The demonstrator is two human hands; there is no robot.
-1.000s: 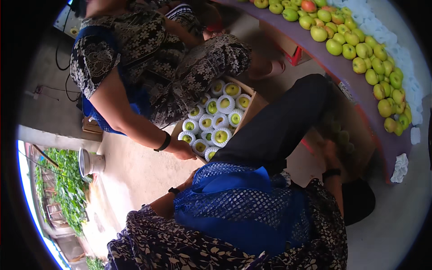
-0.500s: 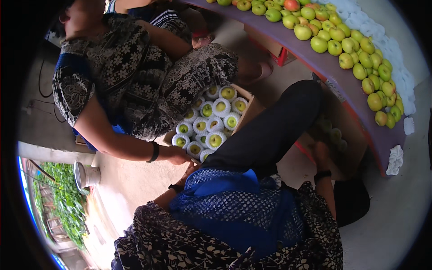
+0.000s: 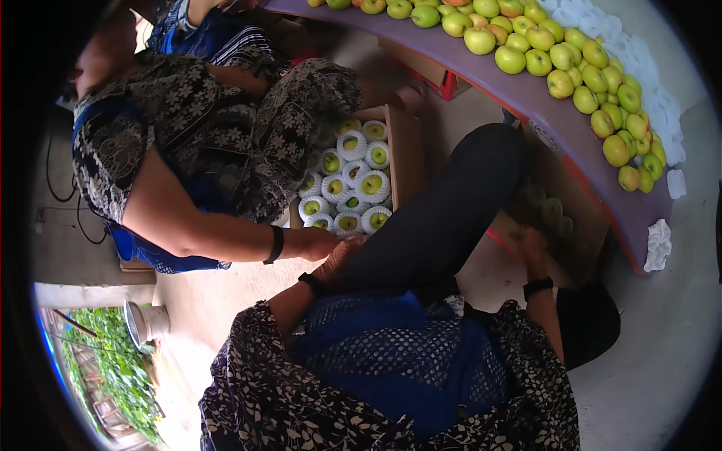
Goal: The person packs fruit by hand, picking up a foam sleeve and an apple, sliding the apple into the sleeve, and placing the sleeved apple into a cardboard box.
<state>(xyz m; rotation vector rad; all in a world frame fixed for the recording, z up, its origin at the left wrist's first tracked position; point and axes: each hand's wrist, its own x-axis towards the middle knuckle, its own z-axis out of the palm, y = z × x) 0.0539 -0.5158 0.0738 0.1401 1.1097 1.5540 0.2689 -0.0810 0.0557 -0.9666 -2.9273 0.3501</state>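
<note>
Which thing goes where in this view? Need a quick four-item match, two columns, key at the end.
1. Loose apples
2. Apples in white nets
3. Wearer's left hand
4. Green plants

A. Next to the co-worker's hand
B. At the picture's lower left
C. On the purple table
D. Packed in the open cardboard box

Pairs: 1-C, 2-D, 3-A, 4-B

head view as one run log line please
left hand: beside co-worker's hand, at apple box | right hand: at shadowed box | loose apples: on purple table
</note>
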